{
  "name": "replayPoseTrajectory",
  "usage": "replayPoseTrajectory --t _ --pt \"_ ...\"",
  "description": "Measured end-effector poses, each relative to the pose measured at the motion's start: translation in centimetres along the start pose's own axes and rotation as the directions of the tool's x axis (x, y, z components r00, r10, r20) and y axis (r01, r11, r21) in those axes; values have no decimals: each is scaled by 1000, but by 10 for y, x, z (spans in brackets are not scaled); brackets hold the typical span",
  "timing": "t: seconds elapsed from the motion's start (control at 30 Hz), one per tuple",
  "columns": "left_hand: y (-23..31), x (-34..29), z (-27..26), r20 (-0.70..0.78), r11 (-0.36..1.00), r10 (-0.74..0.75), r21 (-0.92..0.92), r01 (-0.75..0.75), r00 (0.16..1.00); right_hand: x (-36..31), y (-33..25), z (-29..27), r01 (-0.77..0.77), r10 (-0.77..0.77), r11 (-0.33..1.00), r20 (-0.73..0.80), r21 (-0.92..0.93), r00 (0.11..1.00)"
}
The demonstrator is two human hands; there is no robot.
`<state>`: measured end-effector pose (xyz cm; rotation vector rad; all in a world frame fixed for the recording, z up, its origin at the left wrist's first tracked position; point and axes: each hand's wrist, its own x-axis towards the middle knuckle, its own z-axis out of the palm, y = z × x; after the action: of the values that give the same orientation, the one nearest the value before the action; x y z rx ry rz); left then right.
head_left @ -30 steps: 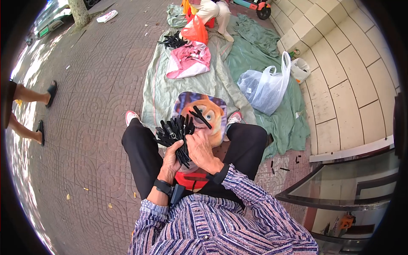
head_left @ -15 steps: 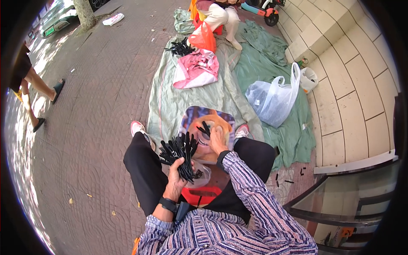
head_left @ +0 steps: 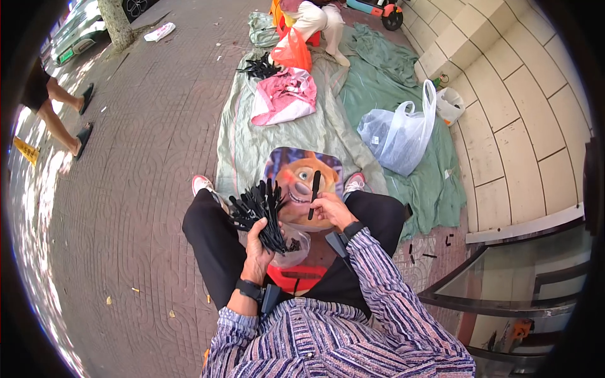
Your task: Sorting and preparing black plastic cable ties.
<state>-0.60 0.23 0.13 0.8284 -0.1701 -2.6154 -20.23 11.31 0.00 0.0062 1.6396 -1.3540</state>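
My left hand (head_left: 257, 252) is closed around a thick bundle of thin black straps (head_left: 258, 208), whose ends fan out upward. Between the fingers and thumb of my right hand (head_left: 334, 209), one flat black strap (head_left: 316, 184) stands nearly upright. Both hands are over a board printed with a cartoon animal face (head_left: 296, 211), which lies across my knees. Under the bundle sits a clear plastic bag or tub (head_left: 295, 251) with small dark pieces inside.
Beyond my feet, a green cloth (head_left: 252, 138) holds a pink checked bag (head_left: 283, 97), a pile of black straps (head_left: 258, 66) and a red bag (head_left: 293, 50). A white plastic bag (head_left: 397, 142) stands right, near the tiled wall (head_left: 504, 126). Another person (head_left: 318, 25) sits ahead; a passer-by (head_left: 60, 113) walks left.
My right hand has drawn back toward me from over the board. It showed a few splayed black straps before and now shows one upright strap. The left hand keeps the bundle.
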Motion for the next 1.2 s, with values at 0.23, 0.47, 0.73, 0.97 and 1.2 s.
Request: replayPoseTrajectory --t 0.23,0.47,0.73,0.97,1.2 --pt "-11 0 5 154 979 38 192 -67 987 -59 1 56 300 -263 893 151 -335 953" --pt "-6 -13 22 257 921 -17 380 -85 966 -79 -14 60 475 -388 698 274 -536 880" --pt "-16 -2 26 268 896 -201 439 66 942 -77 -20 29 404 -288 690 285 -600 915" --pt "-12 26 60 176 798 -289 587 135 941 -51 -56 0 403 -145 706 438 -582 887" --pt "-12 72 73 35 832 -245 520 192 969 7 -35 -22 429 -249 842 469 -328 848"
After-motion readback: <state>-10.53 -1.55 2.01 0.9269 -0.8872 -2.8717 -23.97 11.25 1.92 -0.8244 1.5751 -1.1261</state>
